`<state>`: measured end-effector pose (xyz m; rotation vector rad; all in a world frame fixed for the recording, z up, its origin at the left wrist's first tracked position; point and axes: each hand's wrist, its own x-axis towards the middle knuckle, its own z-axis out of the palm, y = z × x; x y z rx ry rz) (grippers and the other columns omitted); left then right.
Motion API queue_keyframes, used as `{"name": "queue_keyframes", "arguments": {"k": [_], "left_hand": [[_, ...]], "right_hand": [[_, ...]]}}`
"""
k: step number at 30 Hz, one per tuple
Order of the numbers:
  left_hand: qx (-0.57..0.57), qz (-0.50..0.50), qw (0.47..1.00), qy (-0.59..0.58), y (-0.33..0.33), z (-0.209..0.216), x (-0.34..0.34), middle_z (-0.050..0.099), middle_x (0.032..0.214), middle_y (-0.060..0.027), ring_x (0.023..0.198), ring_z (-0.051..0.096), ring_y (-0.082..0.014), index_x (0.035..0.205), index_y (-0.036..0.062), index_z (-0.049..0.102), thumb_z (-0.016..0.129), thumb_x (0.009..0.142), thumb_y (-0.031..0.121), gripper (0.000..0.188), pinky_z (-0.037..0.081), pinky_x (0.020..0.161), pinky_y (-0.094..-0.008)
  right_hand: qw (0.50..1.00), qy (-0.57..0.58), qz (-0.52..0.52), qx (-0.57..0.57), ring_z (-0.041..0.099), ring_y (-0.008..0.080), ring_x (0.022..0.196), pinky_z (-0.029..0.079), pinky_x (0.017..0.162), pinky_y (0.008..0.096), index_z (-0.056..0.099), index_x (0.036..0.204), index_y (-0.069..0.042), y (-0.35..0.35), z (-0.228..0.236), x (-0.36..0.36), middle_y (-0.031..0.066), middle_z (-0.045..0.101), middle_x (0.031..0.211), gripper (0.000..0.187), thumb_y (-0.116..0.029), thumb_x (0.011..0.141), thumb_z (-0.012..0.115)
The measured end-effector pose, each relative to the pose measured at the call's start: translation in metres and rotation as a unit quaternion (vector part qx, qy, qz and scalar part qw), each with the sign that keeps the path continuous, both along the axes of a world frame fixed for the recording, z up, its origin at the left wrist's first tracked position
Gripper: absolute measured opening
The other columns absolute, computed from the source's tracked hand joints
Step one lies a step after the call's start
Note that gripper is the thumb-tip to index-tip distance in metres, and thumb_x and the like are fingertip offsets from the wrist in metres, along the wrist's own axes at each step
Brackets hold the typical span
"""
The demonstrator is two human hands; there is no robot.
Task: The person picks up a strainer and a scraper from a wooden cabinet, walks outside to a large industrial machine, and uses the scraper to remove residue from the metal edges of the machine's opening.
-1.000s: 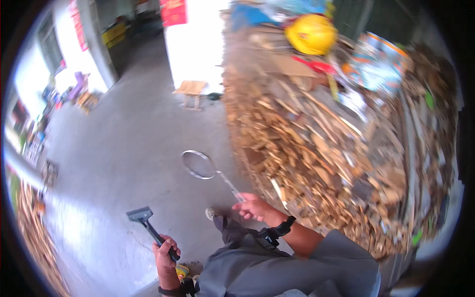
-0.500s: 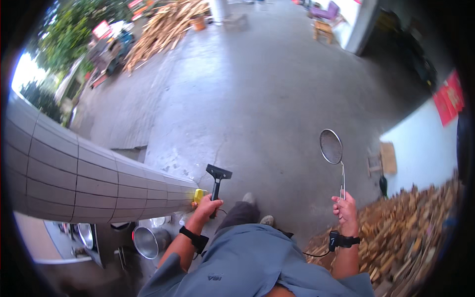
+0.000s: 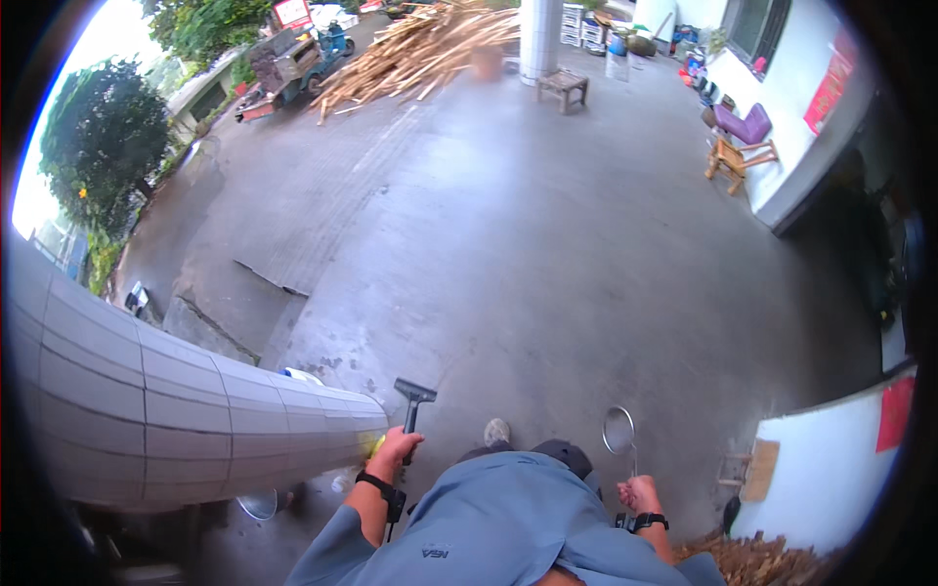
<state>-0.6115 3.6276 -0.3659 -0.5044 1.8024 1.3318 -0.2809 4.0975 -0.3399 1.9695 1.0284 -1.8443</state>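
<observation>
My left hand point(image 3: 397, 447) is closed round the handle of a black scraper point(image 3: 416, 391), whose wide flat head points away from me. It is close beside the tiled pillar point(image 3: 244, 420), and a yellow thing point(image 3: 375, 442) partly shows behind my wrist. On the right, my right hand point(image 3: 640, 493) grips the thin wire handle of a round mesh strainer point(image 3: 618, 431). The strainer's hoop is held out over the concrete floor. Both hands are low, at either side of my grey shirt.
A wooden stool point(image 3: 757, 469) stands by the low white wall point(image 3: 821, 479) at right, with split firewood point(image 3: 767, 562) nearer me. A metal pot point(image 3: 259, 505) is below the pillar. Farther off are a small bench point(image 3: 563, 88), a wooden chair point(image 3: 728, 164) and a plank heap point(image 3: 410, 54).
The view has tipped up and shows more of the far yard. My right hand with the strainer is lower and closer to my body. Both hands keep their hold.
</observation>
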Motion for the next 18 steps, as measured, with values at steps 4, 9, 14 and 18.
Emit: {"name": "queue_keyframes", "arguments": {"k": [4,9,14,18], "left_hand": [[0.02,0.013,0.998,0.053,0.059,0.055,-0.096,0.046,0.058,-0.001,0.046,0.043,-0.0135,0.07,0.009,0.051,0.068,0.073,0.016,0.018,0.035,0.041,-0.0308],[0.005,0.084,0.996,0.041,0.087,0.048,-0.168,0.045,0.059,-0.001,0.045,0.042,-0.0136,0.071,0.0092,0.05,0.068,0.073,0.017,0.02,0.037,0.04,-0.0314],[-0.021,0.204,0.979,0.018,0.097,0.02,-0.198,0.046,0.058,-0.0018,0.045,0.043,-0.0136,0.067,0.0082,0.05,0.07,0.071,0.02,0.023,0.038,0.041,-0.0313],[-0.049,0.276,0.959,0.038,0.111,0.024,-0.219,0.048,0.058,-0.0023,0.048,0.045,-0.0143,0.069,0.0055,0.053,0.07,0.072,0.022,0.024,0.037,0.044,-0.0306]], "right_hand": [[0.999,-0.039,0.018,0.005,0.046,0.0154,0.042,0.037,0.035,0.0239,0.054,0.077,0.004,0.044,-0.036,-0.056,0.0085,0.051,0.059,0.018,-0.004,0.08,0.038],[0.993,-0.044,0.092,-0.052,0.044,0.0152,0.042,0.038,0.037,0.0238,0.054,0.077,0.005,0.114,-0.043,-0.202,0.0079,0.05,0.058,0.018,-0.004,0.077,0.038],[0.982,-0.012,0.185,-0.019,0.043,0.0147,0.04,0.039,0.037,0.0255,0.054,0.075,0.004,0.175,-0.027,-0.39,0.0067,0.049,0.057,0.019,-0.003,0.076,0.037],[0.924,0.024,0.38,0.023,0.039,0.0141,0.041,0.033,0.036,0.0237,0.051,0.074,0.005,0.246,-0.026,-0.538,0.0068,0.043,0.054,0.019,-0.008,0.075,0.037]]}}
